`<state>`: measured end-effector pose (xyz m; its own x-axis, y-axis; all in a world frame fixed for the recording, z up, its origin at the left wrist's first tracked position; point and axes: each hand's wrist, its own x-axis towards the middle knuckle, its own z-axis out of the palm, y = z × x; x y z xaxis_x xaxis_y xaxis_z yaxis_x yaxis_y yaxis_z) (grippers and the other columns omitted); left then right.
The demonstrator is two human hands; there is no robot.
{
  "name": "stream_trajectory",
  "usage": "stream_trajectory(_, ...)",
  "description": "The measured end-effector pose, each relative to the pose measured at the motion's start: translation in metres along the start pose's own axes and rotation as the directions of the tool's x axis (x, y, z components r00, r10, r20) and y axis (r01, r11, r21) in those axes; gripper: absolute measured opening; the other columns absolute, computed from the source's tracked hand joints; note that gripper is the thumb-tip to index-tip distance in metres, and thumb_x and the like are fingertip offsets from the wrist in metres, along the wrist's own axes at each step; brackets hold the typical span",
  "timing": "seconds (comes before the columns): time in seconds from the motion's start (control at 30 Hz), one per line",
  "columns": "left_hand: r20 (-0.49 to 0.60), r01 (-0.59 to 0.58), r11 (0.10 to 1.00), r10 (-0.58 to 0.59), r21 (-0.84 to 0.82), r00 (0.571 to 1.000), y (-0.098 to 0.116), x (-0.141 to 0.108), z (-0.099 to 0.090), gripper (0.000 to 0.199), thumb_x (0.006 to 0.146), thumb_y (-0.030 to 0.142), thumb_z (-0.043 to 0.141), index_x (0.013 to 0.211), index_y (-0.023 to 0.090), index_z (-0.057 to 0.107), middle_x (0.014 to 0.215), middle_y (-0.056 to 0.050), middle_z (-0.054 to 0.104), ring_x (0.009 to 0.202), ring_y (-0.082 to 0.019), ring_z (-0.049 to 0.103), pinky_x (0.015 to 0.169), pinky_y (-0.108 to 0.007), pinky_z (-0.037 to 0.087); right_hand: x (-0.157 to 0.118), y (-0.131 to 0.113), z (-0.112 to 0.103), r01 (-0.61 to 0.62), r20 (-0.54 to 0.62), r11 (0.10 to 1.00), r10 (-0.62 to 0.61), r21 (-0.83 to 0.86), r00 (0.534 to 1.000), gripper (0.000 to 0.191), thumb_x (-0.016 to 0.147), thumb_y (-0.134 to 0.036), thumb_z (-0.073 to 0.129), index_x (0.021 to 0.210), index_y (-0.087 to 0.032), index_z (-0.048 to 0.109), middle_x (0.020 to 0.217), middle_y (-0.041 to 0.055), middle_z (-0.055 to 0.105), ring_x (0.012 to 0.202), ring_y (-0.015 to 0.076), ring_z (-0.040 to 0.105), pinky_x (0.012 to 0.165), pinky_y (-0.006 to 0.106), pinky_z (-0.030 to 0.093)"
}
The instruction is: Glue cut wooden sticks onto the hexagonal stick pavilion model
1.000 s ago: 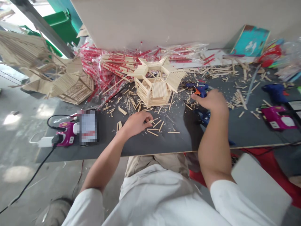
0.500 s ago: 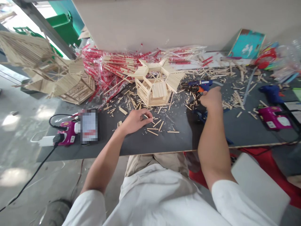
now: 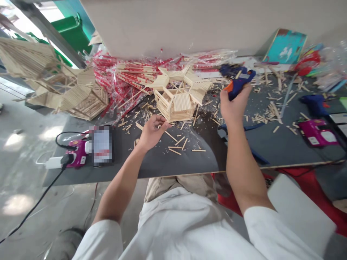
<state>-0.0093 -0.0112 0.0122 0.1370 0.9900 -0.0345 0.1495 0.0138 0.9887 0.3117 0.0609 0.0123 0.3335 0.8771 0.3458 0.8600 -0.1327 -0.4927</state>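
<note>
My right hand (image 3: 235, 106) is wrapped round the handle of a blue glue gun (image 3: 241, 80) with an orange trigger, held up off the table with its nozzle end to the left. My left hand (image 3: 152, 133) is closed in a pinch at the near left corner of a small wooden stick model (image 3: 183, 103), a many-sided house with flared roof panels. Its fingertips meet the base there. Several loose sticks (image 3: 177, 147) lie just right of my left hand. Beneath my right forearm is a blue-handled tool (image 3: 223, 130), partly hidden.
A larger stick model (image 3: 81, 103) stands at the left. Red-banded stick bundles in plastic (image 3: 130, 74) line the back. A phone (image 3: 102, 144) and a purple power strip (image 3: 76, 153) lie left; another purple power strip (image 3: 318, 133) and second glue gun (image 3: 316, 105) lie right. Stick offcuts litter the table.
My right hand has lifted the glue gun from the table and turned it. My left hand has moved slightly away from me and left, from the loose sticks to the model's base.
</note>
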Motion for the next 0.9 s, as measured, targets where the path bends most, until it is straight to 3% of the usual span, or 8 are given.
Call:
stream_trajectory(0.13, 0.0, 0.021, 1.0, -0.021, -0.022, 1.0, 0.0, 0.001, -0.002, 0.049, 0.084, 0.043, 0.079, 0.125, 0.02, 0.063, 0.088, -0.002, 0.077, 0.04, -0.001, 0.034, 0.041, -0.018, 0.028, 0.0, 0.012, -0.004, -0.16, 0.004, 0.987, 0.16, 0.018, 0.987, 0.061, 0.099, -0.033, 0.056, 0.153, -0.014, 0.034, 0.129, 0.0211, 0.063, 0.118, 0.0325, 0.067, 0.1, 0.047, 0.052)
stream_trajectory(0.3, -0.013, 0.026, 1.0, -0.026, -0.015, 1.0, -0.006, 0.004, -0.001, 0.034, 0.084, 0.039, 0.077, 0.108, 0.018, 0.066, 0.087, -0.004, 0.077, 0.044, -0.002, 0.038, 0.04, -0.018, 0.029, 0.009, 0.04, -0.002, -0.278, 0.065, 0.956, 0.284, -0.09, 0.957, 0.052, 0.093, -0.021, 0.061, 0.142, -0.005, 0.05, 0.136, 0.0269, 0.059, 0.132, 0.036, 0.059, 0.112, 0.048, 0.045)
stream_trajectory(0.43, -0.014, 0.079, 0.992, -0.08, -0.094, 0.997, -0.011, 0.007, 0.001, 0.026, 0.084, 0.034, 0.07, 0.101, 0.023, 0.054, 0.078, 0.004, 0.071, 0.04, -0.003, 0.032, 0.037, -0.018, 0.025, 0.002, 0.033, -0.002, -0.287, 0.151, 0.939, 0.317, -0.192, 0.936, 0.062, 0.089, -0.021, 0.072, 0.143, -0.003, 0.05, 0.145, 0.0325, 0.052, 0.137, 0.0418, 0.053, 0.113, 0.054, 0.043)
stream_trajectory(0.53, -0.031, 0.099, 0.987, -0.104, -0.129, 0.994, -0.012, 0.008, 0.0, 0.027, 0.083, 0.03, 0.066, 0.106, 0.026, 0.052, 0.07, 0.009, 0.061, 0.039, -0.003, 0.028, 0.037, -0.017, 0.022, -0.008, 0.015, -0.002, -0.216, 0.059, 0.956, 0.232, -0.2, 0.971, 0.058, 0.087, -0.027, 0.077, 0.137, -0.007, 0.056, 0.146, 0.0293, 0.05, 0.143, 0.0474, 0.044, 0.114, 0.063, 0.039)
stream_trajectory(0.67, -0.038, 0.068, 0.993, -0.072, -0.099, 0.997, -0.013, 0.008, -0.001, 0.024, 0.085, 0.029, 0.061, 0.11, 0.024, 0.06, 0.069, 0.008, 0.055, 0.041, -0.004, 0.026, 0.039, -0.018, 0.024, -0.019, -0.014, -0.003, -0.014, -0.191, 1.0, 0.013, -0.007, 0.982, 0.026, 0.094, -0.02, 0.062, 0.12, -0.017, 0.062, 0.133, 0.0191, 0.056, 0.136, 0.0399, 0.049, 0.112, 0.063, 0.041)
stream_trajectory(0.73, -0.037, 0.035, 0.997, -0.037, -0.07, 0.999, -0.015, 0.008, 0.0, 0.022, 0.087, 0.029, 0.061, 0.109, 0.023, 0.063, 0.07, 0.007, 0.055, 0.043, -0.005, 0.028, 0.041, -0.019, 0.026, -0.026, -0.029, -0.005, 0.16, -0.335, 0.984, -0.125, 0.078, 0.934, 0.017, 0.097, -0.018, 0.053, 0.112, -0.021, 0.06, 0.12, 0.0155, 0.06, 0.125, 0.0344, 0.055, 0.109, 0.059, 0.045)
stream_trajectory(0.8, -0.037, -0.004, 1.0, 0.003, -0.029, 0.999, -0.017, 0.007, 0.0, 0.02, 0.091, 0.03, 0.06, 0.109, 0.023, 0.065, 0.072, 0.005, 0.055, 0.046, -0.006, 0.032, 0.045, -0.02, 0.028, -0.035, -0.044, -0.007, 0.335, -0.463, 0.935, -0.248, 0.115, 0.851, 0.013, 0.1, -0.02, 0.048, 0.107, -0.024, 0.058, 0.108, 0.0125, 0.063, 0.114, 0.0305, 0.06, 0.103, 0.056, 0.05)
stream_trajectory(0.9, -0.08, -0.13, 0.987, 0.137, 0.09, 0.987, -0.02, 0.006, 0.002, 0.024, 0.098, 0.031, 0.056, 0.118, 0.022, 0.065, 0.074, 0.003, 0.054, 0.055, -0.008, 0.041, 0.053, -0.02, 0.035, -0.052, -0.067, -0.002, 0.527, -0.538, 0.844, -0.401, 0.097, 0.741, 0.011, 0.104, -0.03, 0.048, 0.104, -0.026, 0.058, 0.101, 0.0089, 0.068, 0.104, 0.0272, 0.064, 0.096, 0.054, 0.054)
